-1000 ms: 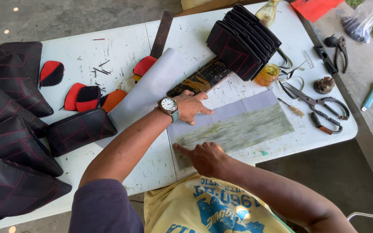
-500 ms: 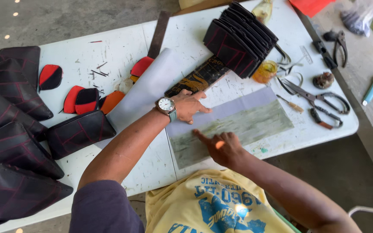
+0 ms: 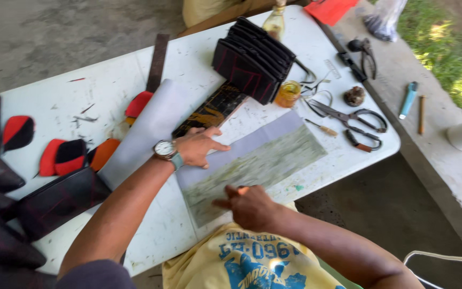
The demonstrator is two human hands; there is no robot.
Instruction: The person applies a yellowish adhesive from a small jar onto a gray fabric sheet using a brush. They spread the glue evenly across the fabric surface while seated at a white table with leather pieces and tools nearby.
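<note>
At the table's (image 3: 108, 85) left edge lie dark pouches (image 3: 60, 200) and red-and-black pieces (image 3: 62, 158). A grey sheet (image 3: 252, 160), smeared greenish along its near half, runs from the middle toward the right end, close to the near edge. The left hand (image 3: 199, 145) lies flat on its upper left part, fingers spread, a watch (image 3: 164, 150) on the wrist. The right hand (image 3: 249, 206) rests on the sheet's near edge, fingers curled around a small orange thing (image 3: 243, 189). Scissors (image 3: 348, 118) lie near the right corner, behind a stack of dark pieces (image 3: 252, 59).
</note>
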